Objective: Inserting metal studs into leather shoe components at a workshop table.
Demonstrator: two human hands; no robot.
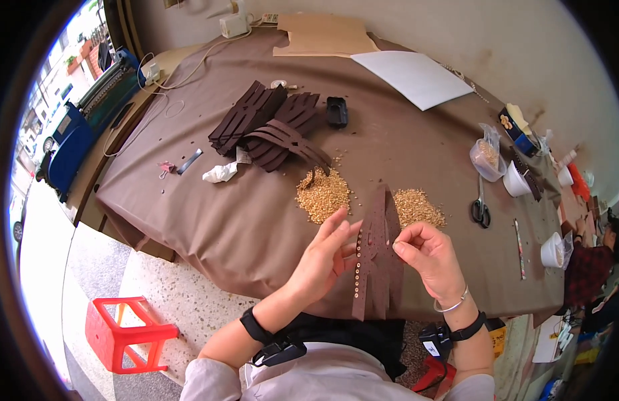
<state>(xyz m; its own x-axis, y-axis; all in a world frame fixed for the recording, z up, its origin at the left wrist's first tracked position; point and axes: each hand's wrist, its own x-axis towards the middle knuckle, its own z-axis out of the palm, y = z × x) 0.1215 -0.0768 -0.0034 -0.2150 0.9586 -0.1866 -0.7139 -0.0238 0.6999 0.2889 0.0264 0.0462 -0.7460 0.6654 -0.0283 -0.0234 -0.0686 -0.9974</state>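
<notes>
In front of me several long dark brown strips with punched holes rise to a narrow top. Small gold eyelets line their left edge. My left hand is beside that edge with fingers apart, some fingertips hidden behind the strips. At the strips' right side, my right hand pinches thumb and forefinger together; what they hold, if anything, is too small to make out. Beyond the hands lie two heaps of tiny gold pieces, a left heap and a right heap.
Farther back is a pile of slotted dark brown strips near a small black tray. On the right are black-handled scissors, a pen and a white cup. A red stool stands lower left. Another person's sleeve shows far right.
</notes>
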